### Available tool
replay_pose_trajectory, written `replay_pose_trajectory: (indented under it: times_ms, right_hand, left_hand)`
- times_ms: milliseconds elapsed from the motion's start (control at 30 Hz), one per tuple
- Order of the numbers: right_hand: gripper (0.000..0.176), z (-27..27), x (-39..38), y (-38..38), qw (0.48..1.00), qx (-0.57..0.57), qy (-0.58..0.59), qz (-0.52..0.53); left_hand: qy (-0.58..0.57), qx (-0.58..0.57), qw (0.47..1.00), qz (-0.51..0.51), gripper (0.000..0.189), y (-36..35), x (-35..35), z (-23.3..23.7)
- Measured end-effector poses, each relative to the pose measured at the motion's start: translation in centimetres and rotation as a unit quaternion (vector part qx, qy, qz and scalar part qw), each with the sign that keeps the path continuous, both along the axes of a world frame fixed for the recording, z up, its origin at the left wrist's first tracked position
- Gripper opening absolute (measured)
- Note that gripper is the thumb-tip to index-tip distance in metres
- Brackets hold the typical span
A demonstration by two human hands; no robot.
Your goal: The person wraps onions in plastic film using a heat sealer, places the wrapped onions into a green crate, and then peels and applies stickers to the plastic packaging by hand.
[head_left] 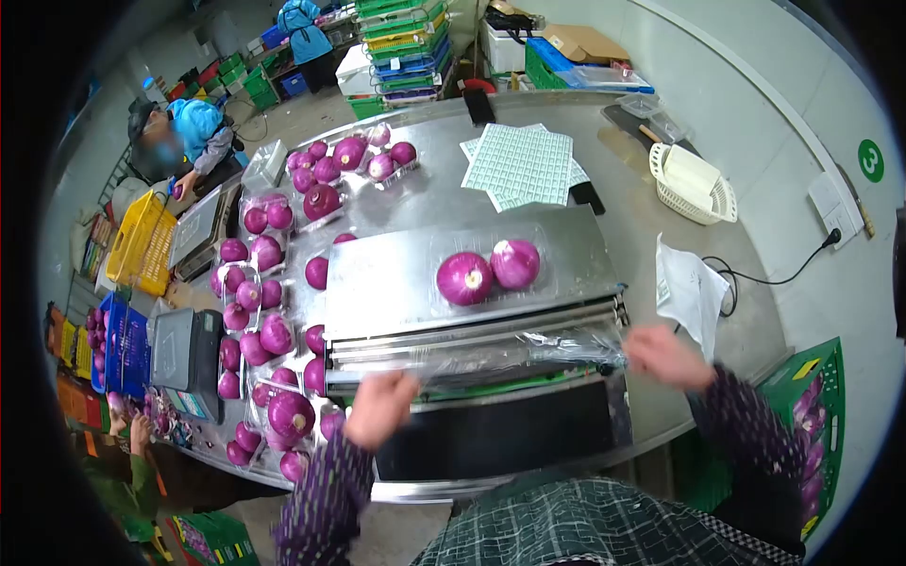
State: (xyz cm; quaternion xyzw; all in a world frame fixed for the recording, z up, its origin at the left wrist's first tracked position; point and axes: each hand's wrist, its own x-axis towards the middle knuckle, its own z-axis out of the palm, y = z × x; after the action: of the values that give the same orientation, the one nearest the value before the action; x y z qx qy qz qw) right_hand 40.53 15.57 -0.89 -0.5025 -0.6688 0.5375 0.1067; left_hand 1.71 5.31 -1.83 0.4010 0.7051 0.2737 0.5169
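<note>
My left hand [381, 407] and my right hand [668, 357] are closed at the two ends of a stretch of clear plastic film [557, 345]. The film spans the front of a metal wrapping machine [377, 283], over its rollers. Behind the film, two red onions [464, 278] sit in a clear tray on the machine's flat metal top. A black plate [495, 432] lies at the machine's near side, below my hands. The fingertips of both hands are slightly blurred.
Several trays of red onions [267, 253] crowd the left of the metal table. Label sheets [519, 165] lie behind the machine. To the right are a white basket [694, 184], a white bag [687, 291] and a power cord [783, 281]. A co-worker [193, 127] sits at far left.
</note>
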Motion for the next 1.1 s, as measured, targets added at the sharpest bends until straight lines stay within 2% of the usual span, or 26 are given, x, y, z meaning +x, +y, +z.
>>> replay_pose_trajectory:
  times_ms: [33, 67, 100, 167, 200, 233, 267, 300, 333, 367, 400, 433, 467, 500, 533, 567, 633, 667, 733, 767, 833, 867, 967, 1033, 1067, 1100]
  right_hand:
    - [0.022, 2.3, -0.3, -2.0, 0.991, -0.127, 0.029, -0.045]
    - [0.02, 2.7, 0.5, -3.1, 0.985, -0.098, 0.13, 0.052]
    - [0.019, 5.2, -0.8, -3.5, 0.961, -0.218, 0.166, -0.027]
    - [0.025, 9.0, -3.5, -0.7, 0.936, -0.044, 0.348, -0.018]
    - [0.03, 8.4, -4.9, 2.3, 0.856, -0.002, 0.516, -0.025]
    - [0.034, 8.3, -6.4, 5.9, 0.824, -0.018, 0.547, -0.149]
    - [0.029, 8.1, -9.0, 9.8, 0.811, 0.059, 0.552, -0.183]
    - [0.024, 6.0, -11.3, 13.7, 0.776, 0.072, 0.588, -0.216]
    - [0.02, 1.3, -12.7, 17.5, 0.82, 0.171, 0.509, -0.199]
    - [0.02, -0.8, -13.9, 18.2, 0.893, 0.238, 0.279, -0.262]
    - [0.019, -5.2, -13.7, 19.9, 0.935, 0.243, 0.145, -0.214]
    - [0.021, -8.1, -13.6, 20.0, 0.961, 0.089, 0.19, -0.178]
    - [0.022, -8.1, -13.8, 19.0, 0.958, 0.196, 0.144, -0.154]
    - [0.023, -8.2, -13.8, 17.8, 0.945, 0.288, 0.091, -0.127]
    - [0.023, -8.5, -13.5, 17.5, 0.95, 0.272, 0.085, -0.127]
    - [0.023, -8.5, -13.0, 17.6, 0.952, 0.278, 0.111, -0.061]
    - [0.024, -6.8, -12.3, 17.8, 0.942, 0.304, 0.144, 0.007]
    - [0.022, -5.5, -12.0, 17.3, 0.966, 0.179, 0.181, 0.038]
    - [0.03, -4.6, -10.8, 16.8, 0.969, -0.083, 0.217, 0.081]
    - [0.03, -3.7, -10.9, 16.5, 0.969, -0.086, 0.217, 0.084]
    - [0.03, -2.1, -11.0, 14.9, 0.987, -0.01, 0.121, 0.108]
    - [0.029, -2.1, -11.3, 14.4, 0.976, 0.086, 0.154, 0.131]
    - [0.035, 2.3, -9.2, 8.6, 0.966, 0.122, 0.086, 0.209]
    - [0.039, 4.3, -7.2, 3.2, 0.957, 0.124, 0.082, 0.248]
    - [0.038, 5.5, -6.7, 1.0, 0.965, 0.028, 0.014, 0.259]
    - [0.035, 2.9, -5.7, -1.0, 0.951, 0.069, 0.055, 0.295]
  left_hand:
    - [-0.102, 0.029, 0.994, -0.014, 0.025, -2.5, -0.3, 0.1]
    - [-0.234, 0.022, 0.972, 0.014, 0.027, -4.2, 0.1, 0.9]
    - [-0.359, 0.017, 0.932, 0.039, 0.028, -4.6, 0.4, 2.3]
    - [-0.381, 0.298, 0.875, -0.003, 0.031, -0.8, 1.3, 7.0]
    - [-0.371, 0.333, 0.866, 0.039, 0.031, 2.2, 1.5, 9.6]
    - [-0.432, 0.396, 0.81, -0.013, 0.026, 6.2, 0.2, 9.5]
    - [-0.37, 0.45, 0.805, 0.106, 0.023, 10.1, 1.4, 9.6]
    - [-0.25, 0.499, 0.829, 0.028, 0.025, 15.0, 0.3, 7.8]
    - [-0.15, 0.476, 0.866, 0.021, 0.027, 19.6, -1.5, 1.9]
    - [-0.049, 0.45, 0.892, 0.013, 0.029, 22.9, -3.0, -2.4]
    - [0.079, 0.308, 0.948, 0.003, 0.03, 23.1, -2.0, -3.0]
    - [0.202, 0.158, 0.967, -0.004, 0.032, 23.1, -0.8, -3.9]
    - [0.2, 0.159, 0.967, -0.005, 0.032, 22.9, -1.0, -5.2]
    - [0.192, 0.28, 0.94, -0.035, 0.032, 21.9, -1.2, -7.2]
    - [0.18, 0.392, 0.9, -0.064, 0.032, 20.7, -1.3, -8.7]
    - [0.224, 0.402, 0.884, -0.085, 0.034, 20.0, -1.3, -7.8]
    - [0.125, 0.244, 0.95, -0.152, 0.032, 17.8, -1.4, -3.9]
    - [0.12, 0.294, 0.929, -0.191, 0.032, 16.5, -1.3, -3.2]
    - [0.023, 0.249, 0.958, -0.142, 0.037, 15.6, -1.4, -3.3]
    - [0.023, 0.246, 0.956, -0.157, 0.039, 15.5, -1.5, -2.6]
    - [-0.093, 0.066, 0.99, -0.081, 0.042, 15.3, -0.5, -1.5]
    - [-0.072, 0.072, 0.989, -0.104, 0.04, 14.3, -0.4, -1.2]
    - [-0.067, 0.078, 0.99, -0.101, 0.032, 7.4, 1.4, 1.7]
    - [-0.034, 0.23, 0.959, -0.164, 0.027, 1.2, 2.9, 1.9]
    - [-0.06, 0.21, 0.962, -0.162, 0.026, -1.4, 3.6, 1.0]
    - [-0.078, 0.206, 0.962, -0.162, 0.026, -3.2, 4.0, 0.3]
